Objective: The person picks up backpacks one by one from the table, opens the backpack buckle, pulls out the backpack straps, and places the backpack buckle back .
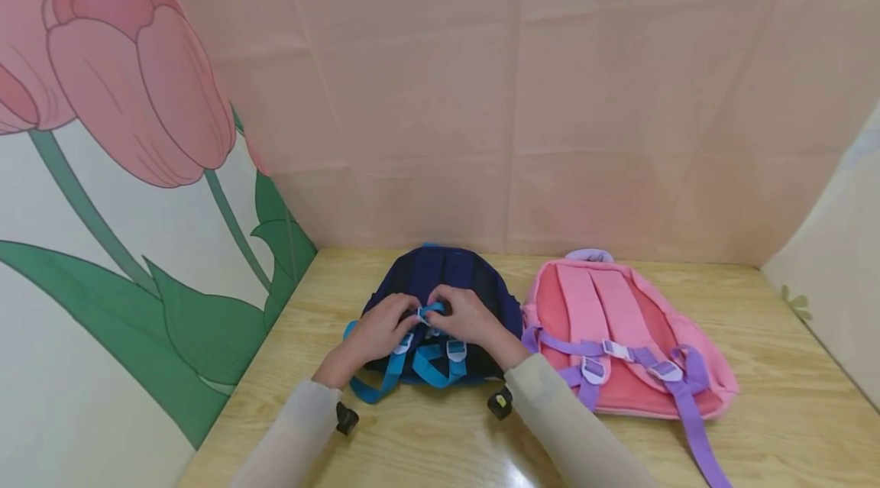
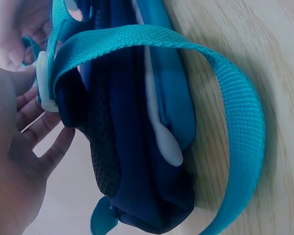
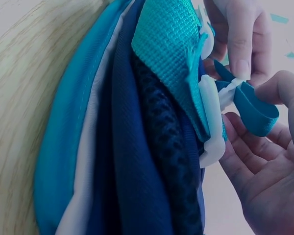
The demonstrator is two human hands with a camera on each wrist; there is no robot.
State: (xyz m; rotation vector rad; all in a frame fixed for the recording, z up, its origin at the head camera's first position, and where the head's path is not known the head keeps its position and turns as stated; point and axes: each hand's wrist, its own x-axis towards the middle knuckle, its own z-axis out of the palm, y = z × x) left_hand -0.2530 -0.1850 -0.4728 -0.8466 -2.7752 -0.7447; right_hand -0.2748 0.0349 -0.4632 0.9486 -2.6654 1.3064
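Observation:
A navy backpack (image 1: pixel 440 263) lies on the table with its shoulder straps facing up. Above its middle, my left hand (image 1: pixel 380 331) pinches a small white buckle (image 3: pixel 229 94) on a narrow blue strap. From the other side, my right hand (image 1: pixel 473 316) holds the looped part of that blue strap (image 3: pixel 258 117) between thumb and fingers. White adjusters (image 1: pixel 457 350) with wide blue webbing (image 1: pixel 374 395) sit below the hands. In the left wrist view, the left hand's fingers (image 2: pixel 39 127) are beside one adjuster (image 2: pixel 45 83); the buckle itself is mostly hidden there.
A pink backpack (image 1: pixel 694 335) with purple straps (image 1: pixel 694 427) lies close on the right, its white chest buckle (image 1: pixel 617 350) fastened across. One purple strap runs toward the table's front edge. A pinkish cloth (image 1: pixel 516 106) hangs behind the wooden table (image 1: pixel 296 335); a tulip-patterned panel (image 1: pixel 137 91) stands left.

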